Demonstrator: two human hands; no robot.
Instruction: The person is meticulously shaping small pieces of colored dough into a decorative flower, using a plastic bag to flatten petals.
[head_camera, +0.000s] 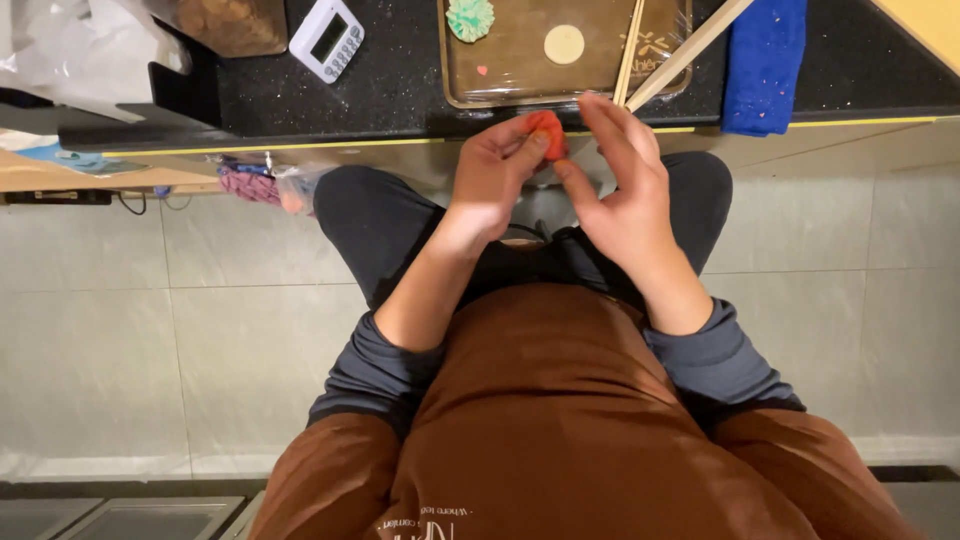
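left hand (492, 170): grip closed on red dough lump (547, 134), thumb and fingers pinching it
right hand (620, 180): fingers half-open, fingertips touching lump
lump position: above lap, just beside tabletop (400, 90) edge, near wooden tray (520, 60)

A white timer (327, 38) and blue cloth (764, 62) lie on the dark counter (400, 95).

- The light is soft and a bit yellow.
- The black bench (400, 90) looks dark, with tiny sparkles.
- The clear wrap on the tray (500, 95) shines.
- The hands look sharp; the picture's edges bend slightly.
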